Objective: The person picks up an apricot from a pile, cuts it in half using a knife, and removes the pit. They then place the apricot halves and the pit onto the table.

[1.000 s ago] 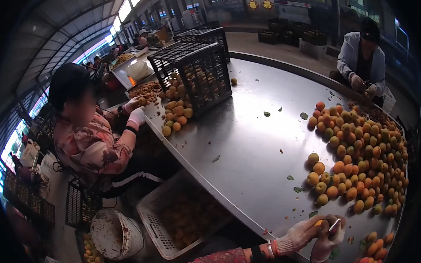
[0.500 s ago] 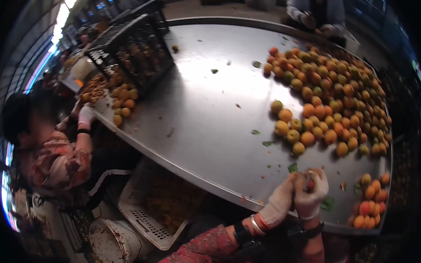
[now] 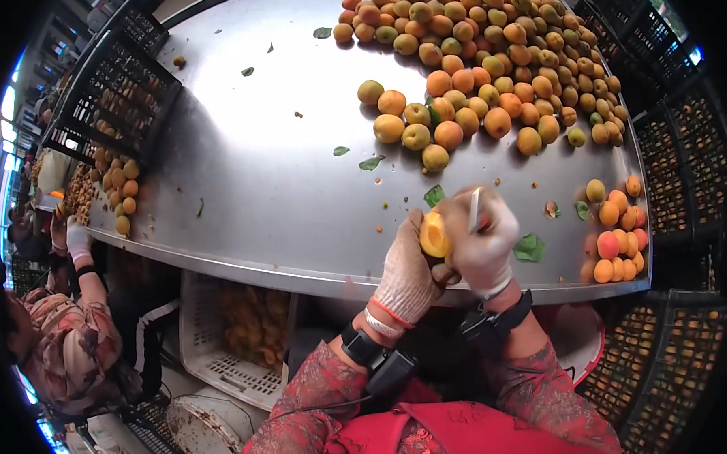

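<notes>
My left hand (image 3: 408, 269), in a knit glove with an orange-edged cuff, is closed around a cut apricot (image 3: 434, 235) whose yellow flesh faces up. Close against it on the right, my gloved right hand (image 3: 486, 242) grips a small knife (image 3: 475, 206), its short blade pointing up; motion blurs this hand a little. Both hands are over the near edge of the metal table (image 3: 283, 199). Beyond them spreads a large pile of apricots (image 3: 500, 62), orange to greenish. A smaller group of apricots (image 3: 618, 238) lies at the right corner.
Green leaves (image 3: 530, 247) and scraps dot the tabletop. A black crate (image 3: 114, 86) leans at the left, near a co-worker (image 3: 75, 328). Below the edge sits a white basket (image 3: 204, 342) of cut fruit beside a white bucket (image 3: 205, 423). Filled crates (image 3: 666, 354) stand at right.
My view has swung down and to the right, so the hands sit nearer the middle. The hands have moved slightly apart, and the apricot's cut yellow flesh now shows between them.
</notes>
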Available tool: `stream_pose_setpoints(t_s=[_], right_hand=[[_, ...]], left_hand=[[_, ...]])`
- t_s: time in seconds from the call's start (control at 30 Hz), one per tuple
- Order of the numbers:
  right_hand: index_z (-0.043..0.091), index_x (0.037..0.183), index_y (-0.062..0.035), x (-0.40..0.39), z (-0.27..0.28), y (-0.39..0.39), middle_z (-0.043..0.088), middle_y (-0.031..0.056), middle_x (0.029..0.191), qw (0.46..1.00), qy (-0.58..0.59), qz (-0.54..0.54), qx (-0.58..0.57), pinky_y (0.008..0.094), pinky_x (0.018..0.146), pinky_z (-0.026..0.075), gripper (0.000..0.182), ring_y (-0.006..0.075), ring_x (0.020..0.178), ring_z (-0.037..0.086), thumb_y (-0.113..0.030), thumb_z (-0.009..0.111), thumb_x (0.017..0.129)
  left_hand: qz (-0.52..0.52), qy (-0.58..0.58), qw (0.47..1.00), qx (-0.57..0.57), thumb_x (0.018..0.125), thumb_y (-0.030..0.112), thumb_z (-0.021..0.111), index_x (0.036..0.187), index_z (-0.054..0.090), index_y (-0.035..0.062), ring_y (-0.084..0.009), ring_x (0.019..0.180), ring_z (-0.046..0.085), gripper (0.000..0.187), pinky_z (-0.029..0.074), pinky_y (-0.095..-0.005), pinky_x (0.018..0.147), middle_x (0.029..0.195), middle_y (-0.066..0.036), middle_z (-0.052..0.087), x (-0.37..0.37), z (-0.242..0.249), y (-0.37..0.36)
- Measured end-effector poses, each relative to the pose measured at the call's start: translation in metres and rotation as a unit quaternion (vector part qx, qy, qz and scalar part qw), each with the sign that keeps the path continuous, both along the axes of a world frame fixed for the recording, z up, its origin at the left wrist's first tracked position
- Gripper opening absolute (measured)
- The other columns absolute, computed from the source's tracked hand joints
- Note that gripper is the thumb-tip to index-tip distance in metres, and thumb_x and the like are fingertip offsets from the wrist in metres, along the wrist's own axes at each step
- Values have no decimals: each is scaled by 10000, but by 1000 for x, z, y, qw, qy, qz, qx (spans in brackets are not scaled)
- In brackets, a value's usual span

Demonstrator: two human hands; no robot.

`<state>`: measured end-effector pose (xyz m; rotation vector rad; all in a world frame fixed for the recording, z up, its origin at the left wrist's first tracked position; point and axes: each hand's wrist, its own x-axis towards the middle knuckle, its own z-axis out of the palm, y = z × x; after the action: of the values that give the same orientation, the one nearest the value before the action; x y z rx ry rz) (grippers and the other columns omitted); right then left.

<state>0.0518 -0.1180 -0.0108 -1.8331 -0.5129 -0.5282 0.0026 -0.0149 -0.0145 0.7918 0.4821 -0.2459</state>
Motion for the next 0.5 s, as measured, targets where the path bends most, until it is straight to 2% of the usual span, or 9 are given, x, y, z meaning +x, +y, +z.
stream_pose_setpoints(t_s=[0.03, 0.07, 0.1, 0.17, 0.23, 0.33, 0.37, 0.4, 0.5], right_hand=[[629, 830, -10, -3, 3, -2, 630, 105, 749, 985, 135, 8, 105, 304, 595, 493, 79, 216, 645, 613, -42, 700, 820], [637, 865, 8, -5, 9, -2, 646, 85, 762, 941, 265, 14, 208, 288, 603, 495, 111, 153, 656, 617, -88, 692, 869], [637, 865, 8, -5, 8, -3, 646, 85, 762, 942, 264, 14, 208, 288, 603, 495, 111, 153, 656, 617, -88, 692, 869], [637, 938, 40, -3, 3, -10, 658, 55, 791, 890, 333, 54, 306, 247, 618, 487, 218, 87, 690, 606, -177, 655, 929], [633, 953, 35, -3, 5, -15, 653, 51, 773, 906, 326, 59, 264, 235, 612, 476, 231, 90, 676, 600, -195, 646, 930], [634, 975, 27, -3, 8, -20, 646, 45, 750, 929, 323, 57, 173, 214, 597, 454, 244, 88, 656, 587, -212, 634, 928], [639, 982, 24, -2, 9, -21, 643, 42, 745, 937, 323, 49, 124, 205, 587, 443, 243, 84, 650, 580, -212, 631, 924], [639, 982, 24, -1, 7, -23, 643, 42, 745, 937, 322, 50, 122, 205, 587, 443, 243, 84, 650, 580, -212, 631, 924], [648, 1004, 21, 1, 0, -29, 645, 43, 745, 904, 392, 32, 169, 208, 557, 436, 244, 79, 630, 574, -206, 621, 918]], left_hand=[[20, 63, 993, -94, 998, 496, 404, 1130, 568, 122, -186, 553, 529, 429, 419, -305, 508, 852, -37, 602, 5, 0, -2], [39, 124, 974, -186, 1015, 549, 339, 1164, 559, 123, -169, 501, 504, 502, 392, -280, 471, 835, -29, 605, 8, 0, -3], [36, 115, 971, -207, 1021, 538, 345, 1220, 539, 129, -165, 540, 523, 494, 395, -288, 478, 836, -30, 606, 7, -1, -2], [49, 128, 973, -184, 1019, 549, 342, 1216, 545, 125, -163, 549, 522, 509, 396, -292, 482, 829, -33, 607, 9, 3, -4], [63, 142, 974, -162, 1018, 559, 340, 1213, 551, 122, -160, 558, 522, 523, 396, -296, 486, 822, -36, 607, 9, 1, -4], [11, 55, 974, -220, 1017, 564, 355, 1197, 568, 111, -157, 585, 530, 532, 434, -297, 536, 820, -51, 611, 4, -12, 5], [3, 22, 974, -226, 1016, 556, 348, 1184, 576, 75, -184, 624, 542, 559, 448, -343, 591, 861, -72, 624, 4, -13, 8], [-6, -12, 972, -233, 1015, 549, 341, 1172, 584, 39, -211, 663, 554, 587, 461, -389, 647, 902, -92, 636, 5, -15, 11], [-22, -74, 961, -267, 1027, 457, 368, 1172, 572, -6, -223, 785, 593, 526, 488, -410, 725, 966, -115, 639, 9, -25, 23]])
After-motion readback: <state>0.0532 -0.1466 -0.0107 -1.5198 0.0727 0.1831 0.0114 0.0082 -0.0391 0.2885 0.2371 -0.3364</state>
